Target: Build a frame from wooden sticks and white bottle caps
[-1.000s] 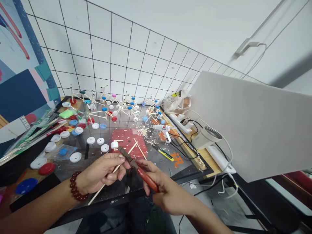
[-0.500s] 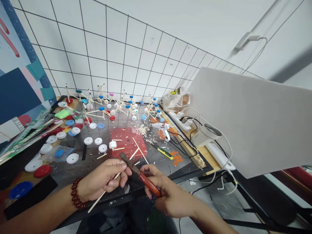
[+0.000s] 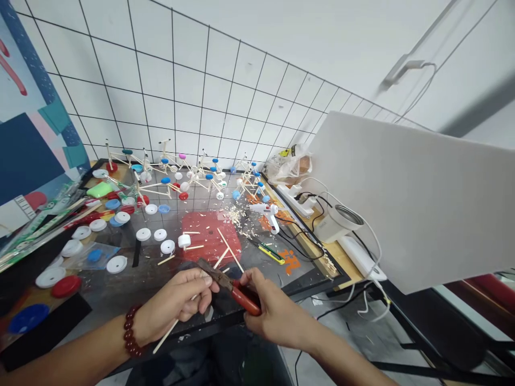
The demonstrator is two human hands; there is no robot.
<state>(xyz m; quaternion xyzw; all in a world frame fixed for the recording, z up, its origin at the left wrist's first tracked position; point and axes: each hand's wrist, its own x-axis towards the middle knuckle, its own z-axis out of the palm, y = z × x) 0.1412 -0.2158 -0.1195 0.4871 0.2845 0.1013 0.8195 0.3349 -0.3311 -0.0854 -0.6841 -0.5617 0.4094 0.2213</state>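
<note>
My left hand (image 3: 177, 297) is closed around a thin wooden stick (image 3: 166, 336) that slants down toward the table's front edge. A pair of pliers (image 3: 246, 301) with red handles is gripped in my right hand (image 3: 277, 316). Its dark jaws lie at my left fingertips, by the upper end of the stick; whether they bite on it I cannot tell. Beyond the pliers, more sticks (image 3: 230, 249) lie on a red mat (image 3: 211, 225), beside a white bottle cap (image 3: 184, 240).
Several small stick-and-cap models (image 3: 209, 174) stand along the back by a wire grid. Loose caps (image 3: 116, 264) cover the left side. A white glue gun (image 3: 269, 212), a yellow utility knife (image 3: 270, 252), wood chips (image 3: 235, 214) and a power strip (image 3: 295, 198) are on the right.
My right hand has closed further on the plier handles, which now sit nearer together. The stick's lower end has shifted slightly right, and the whole view has moved a little.
</note>
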